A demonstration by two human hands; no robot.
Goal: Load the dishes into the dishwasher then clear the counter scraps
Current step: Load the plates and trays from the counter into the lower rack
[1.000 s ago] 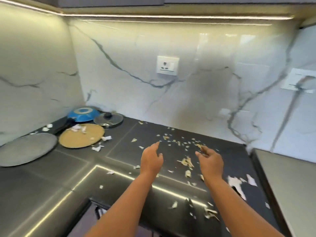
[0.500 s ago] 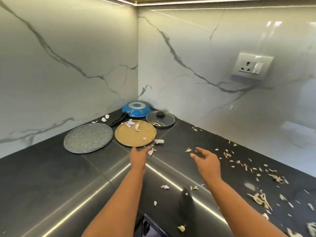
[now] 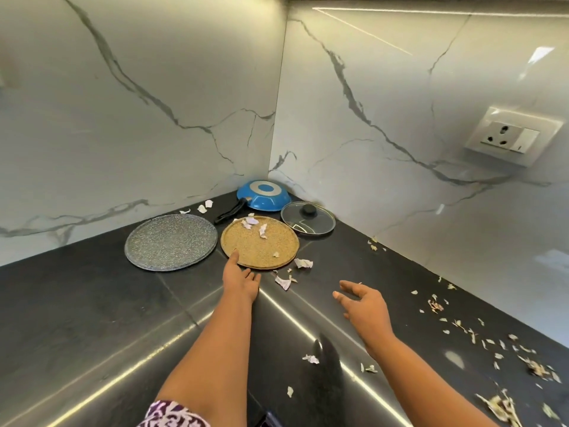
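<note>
A golden round plate (image 3: 258, 246) with a few paper scraps on it lies on the black counter (image 3: 92, 318) near the corner. My left hand (image 3: 240, 277) reaches flat to its near rim, fingertips touching the edge, holding nothing. A speckled grey plate (image 3: 171, 241) lies to its left. Behind them sit an upturned blue pan (image 3: 263, 195) with a black handle and a glass lid (image 3: 308, 217). My right hand (image 3: 363, 305) hovers open over the counter to the right. Peel scraps (image 3: 462, 326) are scattered at the right.
White marble walls meet in the corner behind the dishes. A wall socket (image 3: 511, 139) sits on the right wall. Crumpled white paper bits (image 3: 284, 280) lie just right of the golden plate. The counter's front edge runs along the bottom.
The view has swung left toward the corner. My left hand has stretched forward to the golden plate's rim; my right hand trails behind, still open.
</note>
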